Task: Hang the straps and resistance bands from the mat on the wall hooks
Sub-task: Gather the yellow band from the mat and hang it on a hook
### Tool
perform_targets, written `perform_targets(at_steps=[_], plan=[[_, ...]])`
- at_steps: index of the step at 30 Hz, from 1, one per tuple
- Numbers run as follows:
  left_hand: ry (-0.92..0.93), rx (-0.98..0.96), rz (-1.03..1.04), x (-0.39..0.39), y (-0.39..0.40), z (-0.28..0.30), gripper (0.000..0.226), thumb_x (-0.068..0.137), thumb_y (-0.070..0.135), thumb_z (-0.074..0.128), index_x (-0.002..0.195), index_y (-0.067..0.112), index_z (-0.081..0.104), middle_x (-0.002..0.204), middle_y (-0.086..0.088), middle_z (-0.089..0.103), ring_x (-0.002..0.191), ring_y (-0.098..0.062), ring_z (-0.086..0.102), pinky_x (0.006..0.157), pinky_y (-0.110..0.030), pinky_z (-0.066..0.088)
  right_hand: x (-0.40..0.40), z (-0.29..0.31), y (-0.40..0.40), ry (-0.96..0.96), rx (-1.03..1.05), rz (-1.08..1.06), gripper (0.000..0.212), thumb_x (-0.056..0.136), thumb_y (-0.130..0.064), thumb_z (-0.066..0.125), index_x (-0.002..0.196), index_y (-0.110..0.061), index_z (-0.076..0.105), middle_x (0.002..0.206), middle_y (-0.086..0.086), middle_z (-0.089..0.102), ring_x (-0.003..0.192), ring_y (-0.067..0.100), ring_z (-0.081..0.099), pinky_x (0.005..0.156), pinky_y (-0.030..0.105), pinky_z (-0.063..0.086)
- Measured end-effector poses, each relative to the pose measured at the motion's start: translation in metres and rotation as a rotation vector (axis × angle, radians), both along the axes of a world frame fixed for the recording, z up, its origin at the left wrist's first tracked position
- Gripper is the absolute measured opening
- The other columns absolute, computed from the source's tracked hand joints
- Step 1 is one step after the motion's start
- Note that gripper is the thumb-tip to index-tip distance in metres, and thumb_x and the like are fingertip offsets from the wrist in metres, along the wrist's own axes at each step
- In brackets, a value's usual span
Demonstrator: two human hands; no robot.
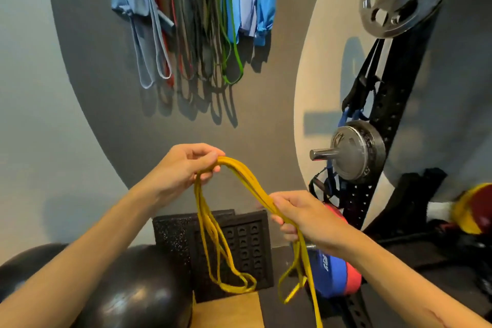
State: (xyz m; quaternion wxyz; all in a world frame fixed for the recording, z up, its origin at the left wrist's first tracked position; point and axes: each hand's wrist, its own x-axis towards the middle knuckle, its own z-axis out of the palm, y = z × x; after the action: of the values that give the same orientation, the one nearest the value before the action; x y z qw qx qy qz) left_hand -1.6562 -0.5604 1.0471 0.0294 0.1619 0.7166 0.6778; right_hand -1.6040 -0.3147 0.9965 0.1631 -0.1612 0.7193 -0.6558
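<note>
Yellow bands are draping between our hands, low in front of the wall, loops dangling off both ends. We're pinching the high end with the left hand and gripping lower with the right hand. The hung bands are sitting up above, so the left end's nearer, we reckon.

Both bare forearms reach forward — the left hand raised higher, fingers curled in a pinch, the right hand lower, fingers closed in a grip.
</note>
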Motion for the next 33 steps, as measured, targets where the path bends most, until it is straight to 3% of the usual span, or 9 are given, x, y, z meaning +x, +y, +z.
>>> perform_targets(at_steps=[3, 7, 12, 18, 22, 25, 28, 33], plan=[[-0.083, -0.183, -0.183, -0.034, -0.016, -0.004, 0.016, 0.09, 0.01, 0.058, 0.093, -0.002, 0.067, 0.069, -0.011, 0.059, 0.052, -0.016, 0.039, 0.047, -0.018, 0.036, 0.01, -0.015, -0.024, -0.26, -0.129, 0.105, 0.039, 0.101, -0.031, 0.043, 0.117, -0.001, 0.062, 0.069, -0.003, 0.043, 0.054, 0.007, 0.026, 0.048, 0.018, 0.025], [-0.164, -0.318, -0.43, -0.074, -0.026, 0.001, 0.011, 0.086, 0.01, 0.066, 0.087, 0.0, 0.067, 0.066, -0.013, 0.054, 0.051, -0.016, 0.035, 0.047, -0.019, 0.033, 0.013, -0.015, -0.054, -0.375, -0.26, 0.157, 0.037, 0.103, -0.03, 0.043, 0.121, -0.002, 0.059, 0.07, -0.002, 0.044, 0.055, 0.008, 0.029, 0.05, 0.02, 0.024], [-0.113, -0.28, -0.562, -0.113, -0.033, 0.014, 0.046, 0.063, 0.043, 0.084, 0.084, 0.005, 0.069, 0.065, -0.009, 0.054, 0.046, -0.011, 0.035, 0.046, -0.017, 0.032, -0.015, -0.019, -0.07, -0.297, -0.317, -0.016, 0.042, 0.104, -0.031, 0.039, 0.122, 0.002, 0.058, 0.07, -0.001, 0.043, 0.054, 0.007, 0.03, 0.049, 0.019, 0.026], [-0.106, -0.281, -0.695, -0.132, -0.024, 0.004, 0.051, 0.056, 0.046, 0.087, 0.082, 0.006, 0.07, 0.064, -0.011, 0.057, 0.045, -0.011, 0.038, 0.044, -0.016, 0.033, -0.021, -0.038, -0.075, -0.269, -0.204, -0.125, 0.039, 0.105, -0.029, 0.037, 0.12, -0.002, 0.06, 0.07, -0.001, 0.042, 0.053, 0.007, 0.03, 0.05, 0.022, 0.024], [-0.107, -0.22, -0.726, -0.131, -0.009, -0.018, 0.048, 0.054, 0.045, 0.088, 0.082, 0.009, 0.072, 0.065, -0.008, 0.058, 0.044, -0.009, 0.04, 0.043, -0.016, 0.035, -0.008, -0.04, -0.059, -0.249, -0.157, -0.229, 0.036, 0.106, -0.023, 0.034, 0.122, 0.0, 0.057, 0.071, 0.002, 0.041, 0.052, 0.009, 0.033, 0.051, 0.022, 0.028], [-0.098, -0.211, -0.733, -0.128, 0.006, -0.034, 0.022, 0.062, 0.024, 0.082, 0.077, 0.012, 0.073, 0.064, -0.006, 0.059, 0.042, -0.009, 0.04, 0.042, -0.018, 0.036, 0.009, -0.04, -0.048, -0.221, -0.129, -0.269, 0.034, 0.107, -0.019, 0.03, 0.121, 0.0, 0.055, 0.072, 0.004, 0.041, 0.057, 0.013, 0.036, 0.056, 0.026, 0.034], [-0.067, -0.174, -0.75, -0.122, 0.021, -0.046, 0.032, 0.059, 0.039, 0.079, 0.078, 0.014, 0.073, 0.064, -0.005, 0.061, 0.042, -0.009, 0.042, 0.042, -0.018, 0.038, 0.019, -0.044, -0.043, -0.142, -0.088, -0.286, 0.035, 0.108, -0.018, 0.028, 0.122, 0.0, 0.054, 0.074, 0.005, 0.042, 0.058, 0.015, 0.037, 0.059, 0.031, 0.036], [-0.074, -0.096, -0.713, -0.111, 0.037, -0.053, 0.026, 0.059, 0.034, 0.081, 0.076, 0.016, 0.072, 0.064, -0.003, 0.061, 0.043, -0.009, 0.044, 0.044, -0.02, 0.039, 0.026, -0.049, -0.032, -0.143, -0.13, -0.4, 0.04, 0.108, -0.022, 0.028, 0.122, 0.004, 0.055, 0.07, 0.003, 0.04, 0.055, 0.013, 0.031, 0.054, 0.028, 0.027]])
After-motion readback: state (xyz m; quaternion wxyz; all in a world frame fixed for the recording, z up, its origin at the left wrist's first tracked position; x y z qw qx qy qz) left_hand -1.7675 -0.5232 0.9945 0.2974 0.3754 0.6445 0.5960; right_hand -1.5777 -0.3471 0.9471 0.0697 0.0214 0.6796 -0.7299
